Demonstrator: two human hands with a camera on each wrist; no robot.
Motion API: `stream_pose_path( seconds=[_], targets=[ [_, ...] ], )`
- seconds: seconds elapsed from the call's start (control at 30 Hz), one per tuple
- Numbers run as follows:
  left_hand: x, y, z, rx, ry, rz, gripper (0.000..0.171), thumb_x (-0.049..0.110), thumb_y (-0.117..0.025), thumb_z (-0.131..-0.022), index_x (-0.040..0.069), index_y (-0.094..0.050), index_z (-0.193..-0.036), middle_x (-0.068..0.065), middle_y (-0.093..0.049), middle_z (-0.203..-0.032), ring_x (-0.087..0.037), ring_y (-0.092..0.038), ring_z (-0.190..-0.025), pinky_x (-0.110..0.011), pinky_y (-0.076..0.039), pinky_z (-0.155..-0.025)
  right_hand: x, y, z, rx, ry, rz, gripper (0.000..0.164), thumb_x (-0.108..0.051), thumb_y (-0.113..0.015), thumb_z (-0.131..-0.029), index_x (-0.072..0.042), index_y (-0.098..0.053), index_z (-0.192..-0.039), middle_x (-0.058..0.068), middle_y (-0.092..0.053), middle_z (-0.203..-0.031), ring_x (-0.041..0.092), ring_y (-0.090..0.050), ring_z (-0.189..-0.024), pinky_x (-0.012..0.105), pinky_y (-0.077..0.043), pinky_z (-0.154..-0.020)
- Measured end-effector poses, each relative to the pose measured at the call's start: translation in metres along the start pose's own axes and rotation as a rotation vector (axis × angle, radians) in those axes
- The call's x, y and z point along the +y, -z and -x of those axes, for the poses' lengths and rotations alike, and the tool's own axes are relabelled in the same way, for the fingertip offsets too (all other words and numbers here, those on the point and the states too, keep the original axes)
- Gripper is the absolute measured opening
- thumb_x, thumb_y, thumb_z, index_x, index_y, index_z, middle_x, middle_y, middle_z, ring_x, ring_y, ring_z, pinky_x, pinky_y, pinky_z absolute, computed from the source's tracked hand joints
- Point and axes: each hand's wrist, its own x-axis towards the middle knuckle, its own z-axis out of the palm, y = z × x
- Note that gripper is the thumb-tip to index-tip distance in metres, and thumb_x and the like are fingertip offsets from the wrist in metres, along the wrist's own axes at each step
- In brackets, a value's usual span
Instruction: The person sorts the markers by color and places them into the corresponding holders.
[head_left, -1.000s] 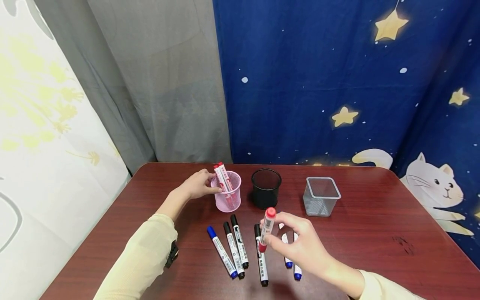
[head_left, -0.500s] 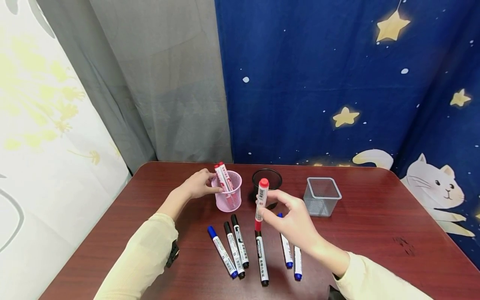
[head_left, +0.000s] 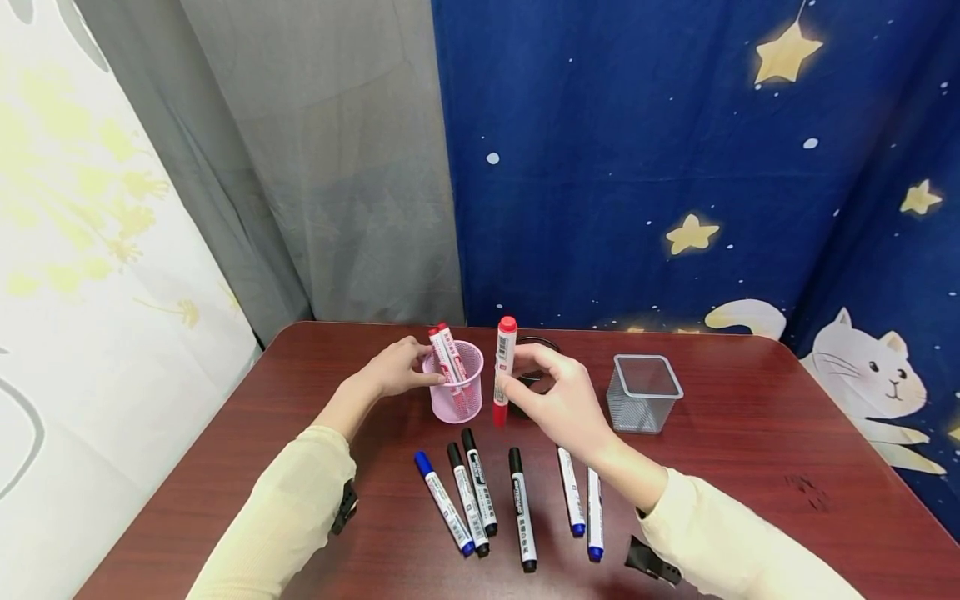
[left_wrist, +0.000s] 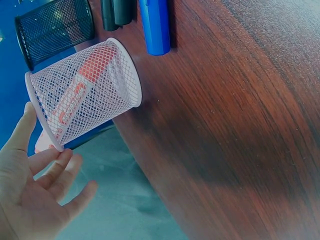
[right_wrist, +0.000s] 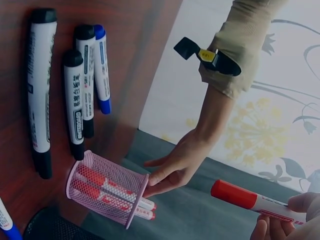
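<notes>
My left hand [head_left: 393, 369] holds the rim of a pink mesh pen cup [head_left: 468, 400], thumb on one side and fingers on the other. Two red-capped markers [head_left: 447, 354] lean inside this cup, tops sticking out past the rim. My right hand [head_left: 562, 398] pinches a third red marker [head_left: 506, 354] between thumb and fingers. That marker stands nearly upright, its red cap [right_wrist: 232, 194] downward, just right of the pink cup and apart from it. Behind the right hand, a black mesh cup [left_wrist: 56, 31] is mostly hidden in the head view.
On the brown table [head_left: 720, 500] lie several whiteboard markers: black ones [head_left: 522, 512] and a blue one [head_left: 444, 504] in front of the cups, two more blue ones [head_left: 595, 517] under the right forearm. A square grey mesh holder [head_left: 643, 400] stands at the right.
My right hand has carried the red marker up, away and leftward, from above the black marker to beside the pink cup. My left hand has stayed at the rim.
</notes>
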Motion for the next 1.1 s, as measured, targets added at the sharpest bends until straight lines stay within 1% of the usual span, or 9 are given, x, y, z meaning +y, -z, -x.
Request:
stream_pose_path(
  seconds=[0.23,0.3,0.47,0.5,0.73,0.8,0.97,1.03,1.1],
  targets=[
    [0.0,0.0,0.0,0.0,0.002,-0.003,0.064,0.038,-0.069,-0.073,-0.005,-0.053,-0.118,-0.013,-0.05,-0.089,-0.02,-0.045,-0.077,-0.031,-0.04,-0.068,0.003,-0.006,-0.014,0.009,0.006,-0.02,0.019,-0.001,-0.064,-0.077,0.002,-0.062,-0.096,0.01,-0.063,-0.081,0.019,-0.058,-0.073,0.03,-0.047,-0.059],
    [0.0,0.0,0.0,-0.002,0.008,-0.001,0.064,0.038,-0.069,-0.073,-0.005,-0.053,-0.118,-0.013,-0.05,-0.09,-0.02,-0.045,-0.078,-0.031,-0.04,-0.067,0.013,-0.009,-0.02,0.013,0.008,-0.028,0.019,-0.003,-0.065,-0.077,0.001,-0.063,-0.096,0.01,-0.063,-0.082,0.019,-0.059,-0.073,0.031,-0.047,-0.06],
    [0.0,0.001,0.0,-0.015,0.032,0.006,0.066,0.038,-0.069,-0.073,-0.005,-0.051,-0.12,-0.014,-0.05,-0.091,-0.02,-0.045,-0.078,-0.031,-0.041,-0.067,0.04,-0.017,-0.035,0.024,0.02,-0.023,0.019,-0.01,-0.066,-0.078,-0.006,-0.064,-0.096,0.003,-0.064,-0.084,0.011,-0.059,-0.074,0.03,-0.047,-0.062],
    [0.0,0.001,0.0,-0.016,0.036,0.006,0.066,0.039,-0.069,-0.073,-0.005,-0.051,-0.12,-0.014,-0.05,-0.091,-0.02,-0.045,-0.078,-0.03,-0.041,-0.067,0.042,-0.019,-0.037,0.027,0.025,-0.023,0.019,-0.011,-0.067,-0.078,-0.006,-0.064,-0.096,0.002,-0.064,-0.084,0.01,-0.058,-0.073,0.029,-0.047,-0.062],
    [-0.001,0.0,-0.002,0.003,-0.006,-0.023,0.062,0.039,-0.07,-0.073,-0.003,-0.055,-0.116,-0.01,-0.05,-0.086,-0.019,-0.044,-0.076,-0.03,-0.04,-0.065,0.053,-0.027,-0.049,0.05,0.077,-0.039,0.02,-0.013,-0.066,-0.078,-0.004,-0.064,-0.096,0.002,-0.064,-0.083,0.01,-0.058,-0.072,0.032,-0.047,-0.063],
    [-0.002,0.0,-0.002,0.0,0.002,-0.019,0.064,0.039,-0.069,-0.073,-0.003,-0.054,-0.117,-0.01,-0.05,-0.087,-0.019,-0.044,-0.076,-0.03,-0.04,-0.064,0.056,-0.029,-0.051,0.05,0.074,-0.031,0.02,-0.014,-0.066,-0.079,-0.005,-0.064,-0.097,0.002,-0.064,-0.084,0.01,-0.058,-0.073,0.03,-0.047,-0.065],
    [-0.002,0.0,-0.003,-0.011,0.036,-0.008,0.065,0.04,-0.07,-0.072,-0.003,-0.054,-0.118,-0.01,-0.05,-0.088,-0.019,-0.044,-0.078,-0.029,-0.041,-0.065,0.064,-0.036,-0.058,0.05,0.032,-0.018,0.021,-0.018,-0.066,-0.08,-0.008,-0.064,-0.098,-0.001,-0.064,-0.085,0.008,-0.058,-0.076,0.027,-0.047,-0.066],
    [-0.002,0.0,-0.003,-0.013,0.041,-0.005,0.065,0.04,-0.07,-0.072,-0.002,-0.054,-0.118,-0.01,-0.05,-0.088,-0.019,-0.044,-0.077,-0.029,-0.041,-0.065,0.067,-0.039,-0.061,0.057,0.027,-0.022,0.021,-0.017,-0.066,-0.079,-0.007,-0.064,-0.098,0.0,-0.064,-0.085,0.009,-0.059,-0.075,0.027,-0.047,-0.065],
    [-0.002,0.0,-0.003,-0.014,0.032,-0.007,0.064,0.04,-0.07,-0.072,-0.003,-0.054,-0.117,-0.01,-0.049,-0.087,-0.019,-0.044,-0.077,-0.029,-0.041,-0.064,0.07,-0.043,-0.064,0.068,0.032,-0.024,0.021,-0.016,-0.066,-0.079,-0.006,-0.064,-0.098,0.002,-0.064,-0.084,0.01,-0.06,-0.073,0.028,-0.047,-0.064]
  ],
)
